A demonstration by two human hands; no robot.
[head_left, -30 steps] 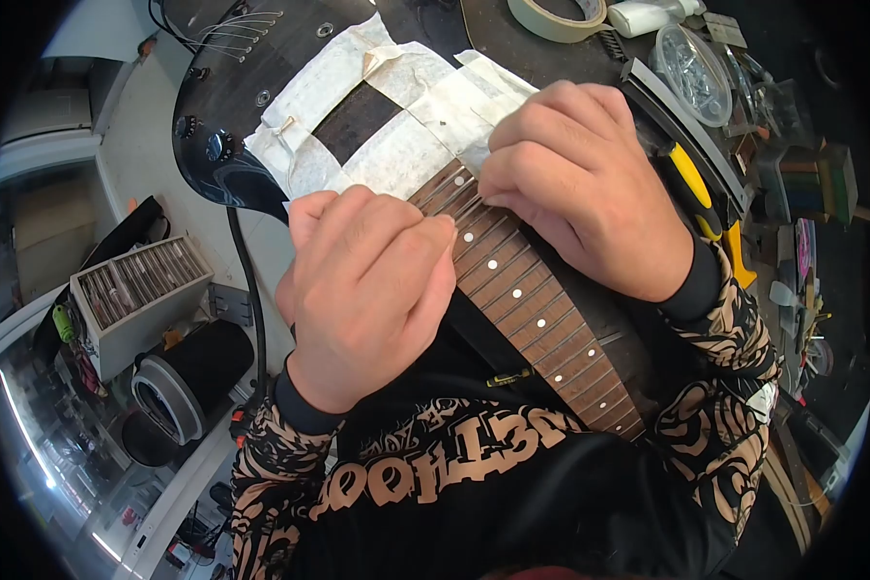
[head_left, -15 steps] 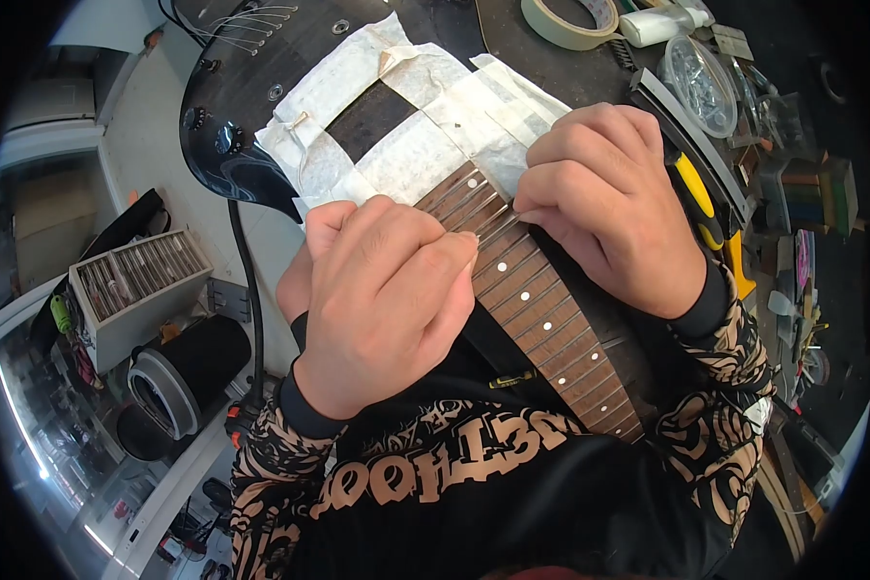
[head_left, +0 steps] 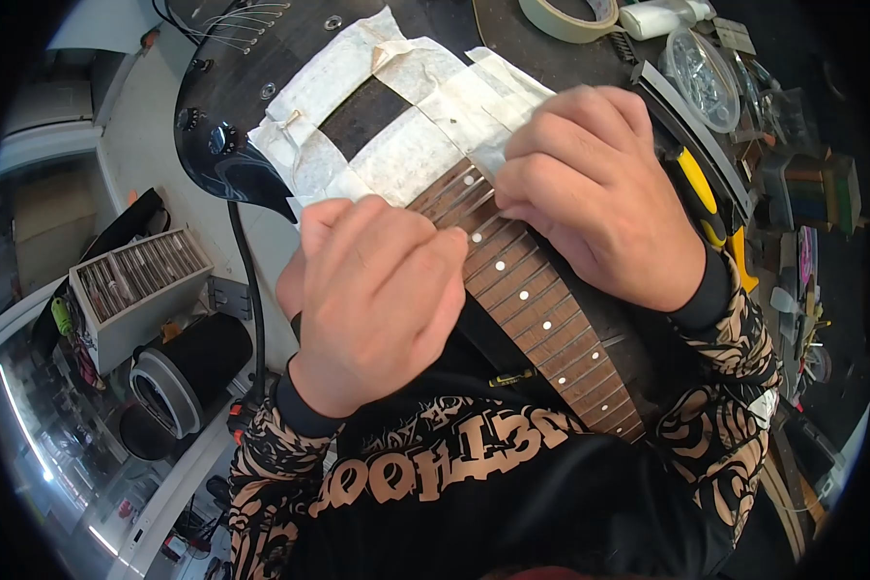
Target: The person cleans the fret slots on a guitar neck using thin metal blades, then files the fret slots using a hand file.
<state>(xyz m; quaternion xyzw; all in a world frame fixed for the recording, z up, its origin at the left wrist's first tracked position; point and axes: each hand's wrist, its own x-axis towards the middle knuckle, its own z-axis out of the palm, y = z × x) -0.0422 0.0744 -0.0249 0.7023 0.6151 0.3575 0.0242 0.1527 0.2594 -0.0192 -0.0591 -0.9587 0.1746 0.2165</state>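
Note:
A dark guitar body (head_left: 227, 174) lies across the lap and bench, with white masking tape (head_left: 309, 92) stuck over its middle around a dark rectangular gap. Its brown fretboard (head_left: 541, 314) with white dots runs toward the lower right. My left hand (head_left: 377, 300) is closed at the fretboard's left edge near the taped end. On the opposite edge my right hand (head_left: 594, 193) is closed, its fingertips pinched over the frets. Whatever the fingertips hold is too small or hidden to make out.
A tape roll (head_left: 570, 14), white bottle (head_left: 665, 17) and clear tub (head_left: 701, 82) sit at the upper right. Yellow-black pliers (head_left: 696, 184) lie right of my right hand. A box of slotted pieces (head_left: 140, 280) and a black cylinder (head_left: 193, 372) stand left.
Both hands have shifted slightly up and left along the fretboard, toward the tape. The white dot between them shows more fully.

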